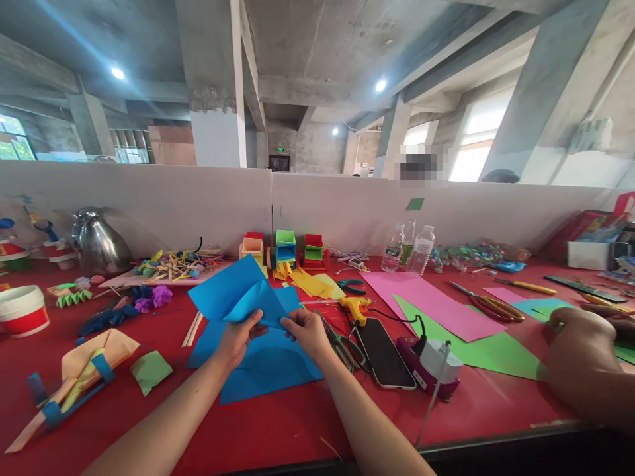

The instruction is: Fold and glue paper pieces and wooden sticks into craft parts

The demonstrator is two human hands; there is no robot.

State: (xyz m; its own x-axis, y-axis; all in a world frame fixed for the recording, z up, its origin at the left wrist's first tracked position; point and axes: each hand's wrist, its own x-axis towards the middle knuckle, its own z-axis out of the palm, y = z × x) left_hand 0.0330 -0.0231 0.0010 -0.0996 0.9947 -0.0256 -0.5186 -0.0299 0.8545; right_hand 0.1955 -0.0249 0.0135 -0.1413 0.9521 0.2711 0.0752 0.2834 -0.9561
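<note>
Two hands, lower centre: left hand (pixel 243 334) and right hand (pixel 305 330), each pinching creased blue paper (pixel 245 291) above a flat blue sheet (pixel 272 380); an uneven pull could tear or skew it. One yellow glue gun (pixel 355 307), right of centre: a sideways knock could shift it. Three bottles (pixel 423 250), farther right: tippable if bumped.

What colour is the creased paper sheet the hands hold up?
The creased paper sheet is plain blue, best seen in head view.

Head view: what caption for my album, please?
Left hand and right hand hold bent blue paper over a red craft table.
</note>
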